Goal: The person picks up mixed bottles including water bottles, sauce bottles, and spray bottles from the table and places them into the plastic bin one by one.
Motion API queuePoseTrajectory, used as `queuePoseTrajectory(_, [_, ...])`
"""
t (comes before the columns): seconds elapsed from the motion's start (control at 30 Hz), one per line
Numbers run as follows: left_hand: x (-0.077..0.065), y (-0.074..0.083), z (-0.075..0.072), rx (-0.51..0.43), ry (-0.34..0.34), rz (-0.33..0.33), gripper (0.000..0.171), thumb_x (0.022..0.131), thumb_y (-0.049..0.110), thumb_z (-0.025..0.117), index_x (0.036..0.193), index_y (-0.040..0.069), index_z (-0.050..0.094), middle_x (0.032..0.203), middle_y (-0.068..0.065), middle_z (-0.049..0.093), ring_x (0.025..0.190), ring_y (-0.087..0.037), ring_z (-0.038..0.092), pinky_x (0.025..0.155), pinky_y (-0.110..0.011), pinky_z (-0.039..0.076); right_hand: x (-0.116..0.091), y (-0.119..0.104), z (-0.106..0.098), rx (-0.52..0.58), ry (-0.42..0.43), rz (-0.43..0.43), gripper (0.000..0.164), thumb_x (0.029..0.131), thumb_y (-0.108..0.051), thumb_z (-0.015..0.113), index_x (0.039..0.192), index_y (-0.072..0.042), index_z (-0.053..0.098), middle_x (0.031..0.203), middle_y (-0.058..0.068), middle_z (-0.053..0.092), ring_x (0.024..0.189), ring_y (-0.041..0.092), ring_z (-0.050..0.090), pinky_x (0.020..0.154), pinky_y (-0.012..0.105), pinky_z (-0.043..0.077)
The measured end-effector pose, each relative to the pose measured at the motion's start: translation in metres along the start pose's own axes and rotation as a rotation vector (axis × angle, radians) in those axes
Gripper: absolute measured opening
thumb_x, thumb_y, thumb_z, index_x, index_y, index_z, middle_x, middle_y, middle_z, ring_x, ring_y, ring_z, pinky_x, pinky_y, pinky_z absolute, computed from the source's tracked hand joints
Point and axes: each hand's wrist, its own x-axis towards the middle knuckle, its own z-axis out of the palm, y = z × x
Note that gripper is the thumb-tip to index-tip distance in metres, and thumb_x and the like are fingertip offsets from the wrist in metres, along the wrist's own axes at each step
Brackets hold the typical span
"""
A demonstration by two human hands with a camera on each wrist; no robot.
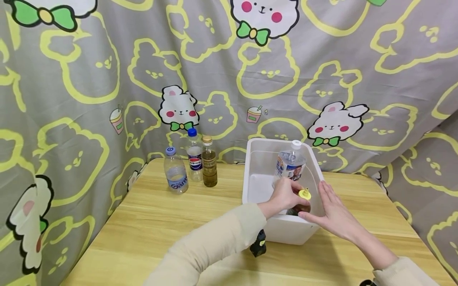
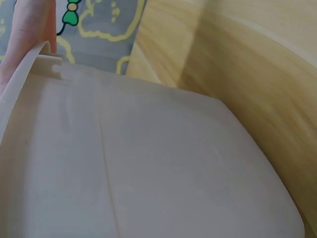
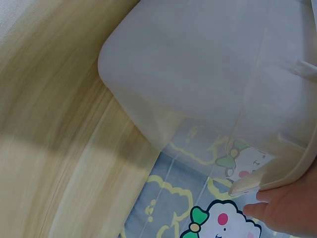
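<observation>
A white plastic bin (image 1: pixel 282 228) stands on the wooden table. In the head view my left hand (image 1: pixel 286 194) reaches over its near edge and grips a dark bottle with a yellow cap (image 1: pixel 305 194); most of that bottle is hidden by the hand and the bin wall. My right hand (image 1: pixel 334 210) rests on the bin's right near corner, fingers extended and thumb apart. A clear bottle with a white cap and printed label (image 1: pixel 294 159) stands in the bin behind the left hand. In the right wrist view fingers (image 3: pixel 285 206) touch the rim.
Left of the bin, a clear bottle with a light-blue label (image 1: pixel 177 178), a blue-capped bottle (image 1: pixel 195 159) and a bottle of brownish liquid (image 1: pixel 210 169) stand together. A patterned curtain (image 1: pixel 214 71) hangs behind the table (image 1: pixel 143 234).
</observation>
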Motion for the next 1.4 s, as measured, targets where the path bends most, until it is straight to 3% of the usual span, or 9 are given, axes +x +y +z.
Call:
queuePoseTrajectory(0.33, [0.003, 0.0002, 0.0007, -0.009, -0.031, 0.011, 0.029, 0.055, 0.011, 0.084, 0.081, 0.007, 0.071, 0.065, 0.006, 0.063, 0.053, 0.0, 0.05, 0.05, -0.011, 0.041, 0.0002, 0.0017, -0.0011, 0.002, -0.002, 0.001, 0.104, 0.076, -0.054, 0.059, 0.137, 0.008, 0.002, 0.143, 0.026, -0.003, 0.13, 0.039, -0.004, 0.094, 0.064, 0.014])
queuePoseTrajectory(0.83, [0.0041, -0.003, 0.0041, -0.041, -0.084, -0.063, 0.03, 0.053, 0.007, 0.084, 0.08, 0.008, 0.071, 0.063, 0.005, 0.062, 0.054, -0.002, 0.052, 0.051, -0.012, 0.043, -0.0001, 0.0013, -0.0005, 0.0, 0.011, -0.006, 0.105, 0.076, -0.054, 0.06, 0.137, 0.01, 0.003, 0.143, 0.027, -0.001, 0.13, 0.039, -0.003, 0.095, 0.063, 0.013])
queuePoseTrajectory(1.4, [0.0043, -0.005, 0.0032, 0.006, -0.105, -0.088, 0.027, 0.055, 0.005, 0.083, 0.078, 0.007, 0.072, 0.065, 0.004, 0.064, 0.053, -0.002, 0.052, 0.05, -0.012, 0.042, -0.0002, 0.001, -0.0001, 0.002, 0.004, -0.002, 0.105, 0.076, -0.054, 0.06, 0.137, 0.01, 0.002, 0.143, 0.027, -0.002, 0.13, 0.038, -0.005, 0.095, 0.063, 0.012])
